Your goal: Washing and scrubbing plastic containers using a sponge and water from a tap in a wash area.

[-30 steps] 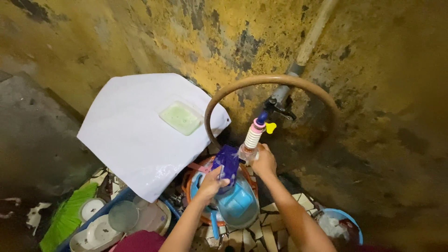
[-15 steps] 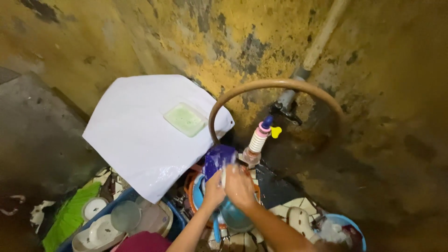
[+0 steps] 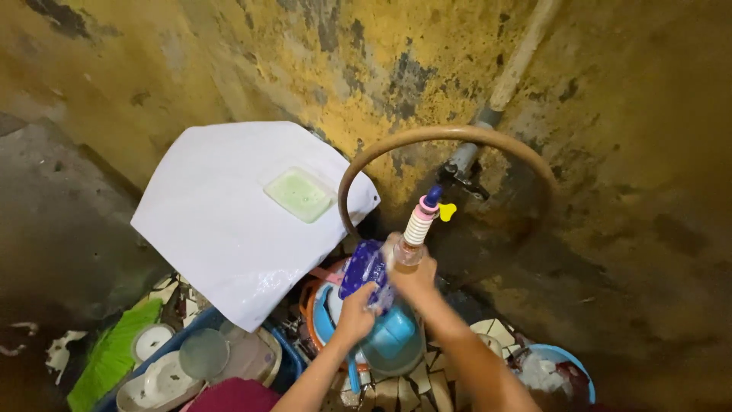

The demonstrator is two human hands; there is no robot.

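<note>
Right hand (image 3: pixel 412 276) had shifted up from the blue basin (image 3: pixel 390 336) to the spout end beneath the ribbed tap fitting (image 3: pixel 416 223), fingers curled around that end. Left hand (image 3: pixel 357 311) gripped the lower edge of a purple item (image 3: pixel 364 268), held just left of the right hand and above the basin; whether it was cloth or plastic could not be told. Basin sat directly under both hands, inside an orange-rimmed tub (image 3: pixel 309 299). Tan hose (image 3: pixel 427 134) arched above the hands. White sheet (image 3: pixel 229 221) with a green soap dish (image 3: pixel 299 194) lay up-left of the left hand. Dishes in a blue crate (image 3: pixel 171 366) lay far left, below.
</note>
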